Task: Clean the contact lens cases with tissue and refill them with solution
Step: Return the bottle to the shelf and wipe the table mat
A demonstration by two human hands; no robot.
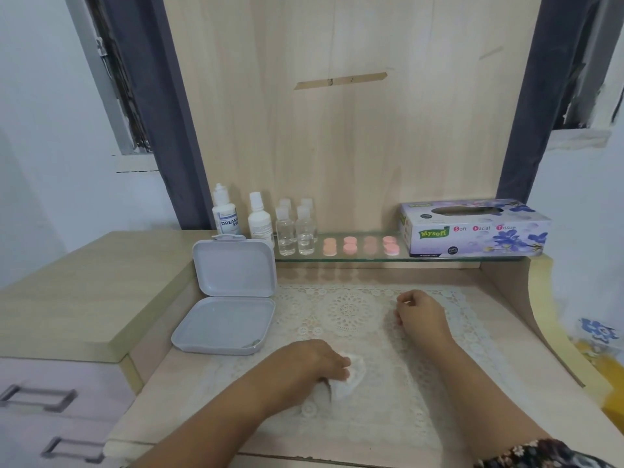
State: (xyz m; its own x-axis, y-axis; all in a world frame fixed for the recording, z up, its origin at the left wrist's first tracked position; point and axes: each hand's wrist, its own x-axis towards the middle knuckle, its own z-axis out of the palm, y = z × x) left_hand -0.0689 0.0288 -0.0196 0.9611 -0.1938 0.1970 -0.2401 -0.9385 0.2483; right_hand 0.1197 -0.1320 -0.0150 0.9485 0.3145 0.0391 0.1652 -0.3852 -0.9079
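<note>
The left hand (pixel 312 361) has its grip curled round a crumpled white tissue (pixel 349 378), pressing it on the lace mat (pixel 351 309) of the counter (pixel 162 400). The right hand (pixel 420 315) rests loosely curled, holding nothing. Pink lens cases (pixel 359 246) sit on the glass shelf (pixel 337 259), between clear bottles (pixel 295 231) and the tissue box (pixel 472 229).

- I read "Mysoft" and "Soft Facial Tissue" on the tissue box (pixel 474 229).
- On the leftmost white solution bottle (pixel 224 214) I make out "DREAM EYE", partly cut off.
</note>
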